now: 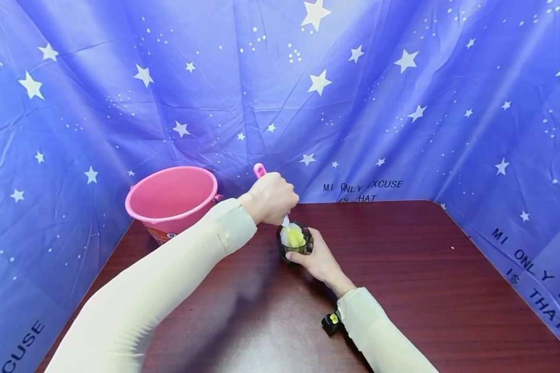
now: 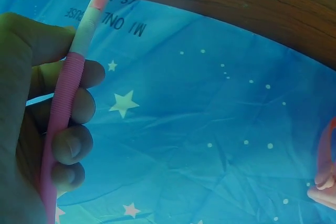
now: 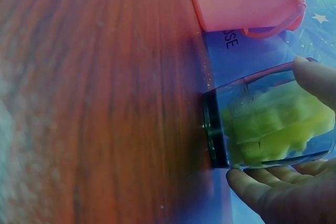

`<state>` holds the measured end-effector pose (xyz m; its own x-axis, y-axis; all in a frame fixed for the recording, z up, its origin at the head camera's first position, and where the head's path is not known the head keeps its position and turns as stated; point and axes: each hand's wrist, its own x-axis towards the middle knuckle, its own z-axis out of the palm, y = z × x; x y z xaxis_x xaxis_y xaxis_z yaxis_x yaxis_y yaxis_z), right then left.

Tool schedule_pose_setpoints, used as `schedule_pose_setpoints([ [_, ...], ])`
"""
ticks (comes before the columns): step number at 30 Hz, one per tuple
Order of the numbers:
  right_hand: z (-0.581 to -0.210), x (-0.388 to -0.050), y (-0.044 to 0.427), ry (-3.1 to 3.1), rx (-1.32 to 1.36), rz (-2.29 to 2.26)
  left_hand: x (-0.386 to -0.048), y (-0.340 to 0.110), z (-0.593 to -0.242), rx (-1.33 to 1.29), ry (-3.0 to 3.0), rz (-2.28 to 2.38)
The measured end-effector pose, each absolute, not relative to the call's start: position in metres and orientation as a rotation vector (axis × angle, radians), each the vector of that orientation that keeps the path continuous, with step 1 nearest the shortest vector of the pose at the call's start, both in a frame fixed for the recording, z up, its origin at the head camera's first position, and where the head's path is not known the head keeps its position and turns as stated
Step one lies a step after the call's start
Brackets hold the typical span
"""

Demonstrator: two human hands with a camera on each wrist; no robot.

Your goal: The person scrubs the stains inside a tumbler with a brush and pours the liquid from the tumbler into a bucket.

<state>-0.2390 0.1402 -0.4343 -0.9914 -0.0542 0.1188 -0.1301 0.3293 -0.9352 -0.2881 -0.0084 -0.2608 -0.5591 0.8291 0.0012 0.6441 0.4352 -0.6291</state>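
Glass [image 3: 219,129] right of pink bucket [image 1: 168,223]

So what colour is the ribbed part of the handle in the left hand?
The ribbed part is pink; the left wrist view shows it best.

Around one glass [image 3: 216,129] I count two grips, my left grip [image 1: 270,199] at eleven o'clock, my right grip [image 1: 323,256] at four; one brush [image 2: 66,85]; one pink bucket [image 1: 172,195] towards ten; one small black gadget [image 1: 329,325] at five; one worktop [image 1: 401,269].
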Motion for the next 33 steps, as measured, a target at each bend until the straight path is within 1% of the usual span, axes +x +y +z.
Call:
schedule_pose_setpoints([
  [15, -0.435, -0.240, 0.141, -2.509, 0.188, 1.757, -0.286, 0.006, -0.259, -1.243, -2.344, 0.925],
  [33, -0.432, -0.238, 0.142, -2.498, 0.184, 1.835, -0.289, 0.007, -0.262, -1.189, -2.387, 0.962],
])
